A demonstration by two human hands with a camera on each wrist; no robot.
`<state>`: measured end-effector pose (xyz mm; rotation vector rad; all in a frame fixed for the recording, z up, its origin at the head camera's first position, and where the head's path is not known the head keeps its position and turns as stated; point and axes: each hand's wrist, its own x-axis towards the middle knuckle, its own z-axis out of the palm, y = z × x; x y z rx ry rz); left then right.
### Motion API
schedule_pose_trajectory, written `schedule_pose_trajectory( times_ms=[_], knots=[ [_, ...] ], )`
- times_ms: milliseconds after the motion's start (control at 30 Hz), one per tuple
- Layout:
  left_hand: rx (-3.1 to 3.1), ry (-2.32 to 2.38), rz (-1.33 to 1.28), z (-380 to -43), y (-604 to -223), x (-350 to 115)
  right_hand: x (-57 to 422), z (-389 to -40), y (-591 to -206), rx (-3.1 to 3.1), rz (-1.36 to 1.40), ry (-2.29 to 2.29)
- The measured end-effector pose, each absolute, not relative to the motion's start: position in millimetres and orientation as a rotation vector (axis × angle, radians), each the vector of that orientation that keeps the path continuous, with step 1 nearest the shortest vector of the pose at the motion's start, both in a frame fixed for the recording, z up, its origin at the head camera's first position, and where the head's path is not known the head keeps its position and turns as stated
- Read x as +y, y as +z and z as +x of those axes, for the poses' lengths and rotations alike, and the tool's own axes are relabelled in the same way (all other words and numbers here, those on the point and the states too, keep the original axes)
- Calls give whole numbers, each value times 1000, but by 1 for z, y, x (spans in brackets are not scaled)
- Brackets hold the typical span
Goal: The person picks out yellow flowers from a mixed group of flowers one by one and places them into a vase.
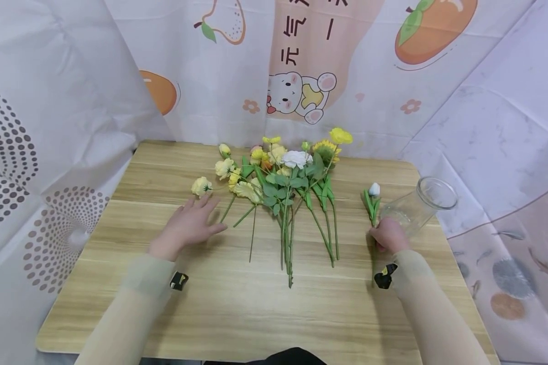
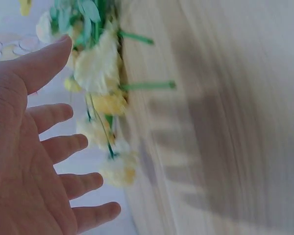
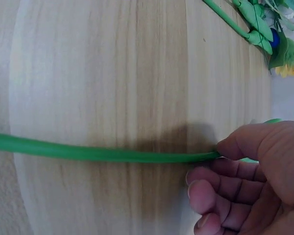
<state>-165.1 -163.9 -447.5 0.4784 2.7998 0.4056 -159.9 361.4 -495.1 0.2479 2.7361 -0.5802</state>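
My right hand (image 1: 390,234) pinches the green stem (image 3: 112,155) of a white tulip (image 1: 374,190) between thumb and fingers; the stem runs back toward the near side of the table. Just beyond that hand stands a clear glass vase (image 1: 413,208), tilted in this view. My left hand (image 1: 189,226) hovers over the left part of the table with fingers spread and nothing in it. Close to its fingertips lies a pale yellow flower (image 1: 202,186). In the left wrist view the palm faces several cream blooms (image 2: 98,68).
A loose pile of artificial flowers spreads over the table's middle, with a white flower (image 1: 297,159), a sunflower (image 1: 326,151) and green stems (image 1: 288,243) pointing toward me. The wooden table (image 1: 255,319) meets a printed curtain (image 1: 210,101) at the back.
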Motion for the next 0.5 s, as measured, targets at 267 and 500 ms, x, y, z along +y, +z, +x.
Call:
schedule_pose_trajectory(
  times_ms=[267,500],
  knots=[
    [2896,447,608,-174,-449,-123,326,-167,-461,2859,169,-488],
    [2908,488,538,-179,-462,-95,262,-171,-447,2948,-68,-534]
  ],
)
